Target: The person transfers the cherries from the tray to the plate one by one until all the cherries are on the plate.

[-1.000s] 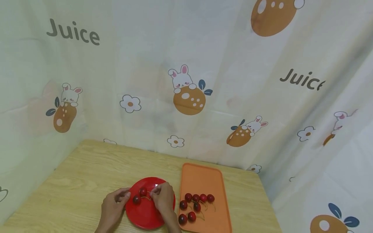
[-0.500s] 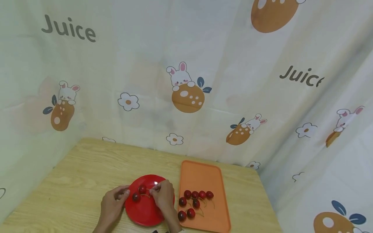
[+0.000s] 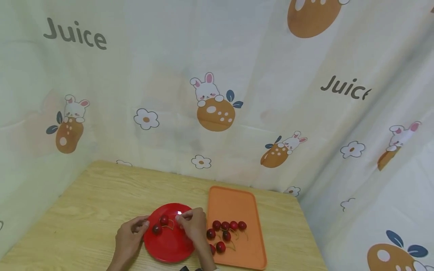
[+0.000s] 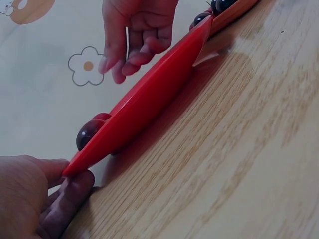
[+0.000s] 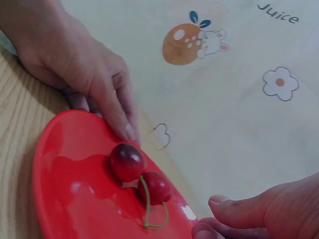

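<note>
My left hand (image 3: 128, 237) grips the left rim of a red plate (image 3: 169, 250). Seen from the left wrist, its thumb lies on the rim and its fingers beneath, and the plate (image 4: 149, 107) looks tilted in that view. Two dark red cherries, one (image 5: 127, 162) near the left thumb and another (image 5: 155, 188) beside it, lie on the plate with their green stems meeting. Over the plate's right side hovers my right hand (image 3: 194, 225), its fingers loosely bent and holding nothing; in the left wrist view this hand (image 4: 142, 35) is apart from the cherries.
To the right of the plate lies an orange tray (image 3: 230, 205) with several stemmed cherries (image 3: 220, 247) on its nearer half. A wooden table (image 3: 135, 188) carries both. Printed curtains (image 3: 169, 75) stand behind and at the sides.
My right hand has let go of the cherry stems and drawn slightly up and right. Both cherries stay on the plate, and the left hand keeps its hold. The head view has shifted slightly.
</note>
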`<act>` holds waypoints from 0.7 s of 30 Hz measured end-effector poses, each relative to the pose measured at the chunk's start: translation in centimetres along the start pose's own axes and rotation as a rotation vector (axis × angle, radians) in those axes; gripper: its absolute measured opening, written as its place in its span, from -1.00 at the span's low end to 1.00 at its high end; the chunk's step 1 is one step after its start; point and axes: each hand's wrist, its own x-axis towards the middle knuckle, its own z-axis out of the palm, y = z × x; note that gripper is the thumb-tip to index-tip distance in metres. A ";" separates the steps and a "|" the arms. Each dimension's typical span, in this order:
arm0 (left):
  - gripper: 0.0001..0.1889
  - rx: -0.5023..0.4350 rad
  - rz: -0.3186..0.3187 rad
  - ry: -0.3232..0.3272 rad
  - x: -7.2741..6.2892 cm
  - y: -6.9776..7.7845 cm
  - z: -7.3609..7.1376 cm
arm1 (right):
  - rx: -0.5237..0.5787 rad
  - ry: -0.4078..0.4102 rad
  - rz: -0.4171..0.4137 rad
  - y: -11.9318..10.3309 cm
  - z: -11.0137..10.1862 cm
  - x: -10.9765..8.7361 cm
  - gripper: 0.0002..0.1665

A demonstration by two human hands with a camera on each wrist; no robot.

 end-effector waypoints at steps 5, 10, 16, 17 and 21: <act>-0.72 0.012 -0.002 -0.006 0.0 0.0 0.1 | 0.101 -0.014 0.061 -0.1 -1.1 0.0 -0.90; -0.70 0.000 -0.019 -0.025 -0.2 -0.2 0.2 | 0.176 -0.037 0.048 0.1 -2.7 -0.1 -0.88; -0.70 -0.005 0.005 -0.016 -0.2 -0.3 0.2 | 0.342 -0.089 0.054 1.2 -4.5 -0.1 -0.84; -0.70 -0.005 0.005 -0.018 -0.1 -0.2 0.2 | 0.361 -0.093 0.060 1.5 -4.8 0.0 -0.84; -0.69 0.004 0.002 -0.024 -0.2 -0.1 0.2 | 0.387 -0.079 0.072 2.6 -5.9 0.3 -0.81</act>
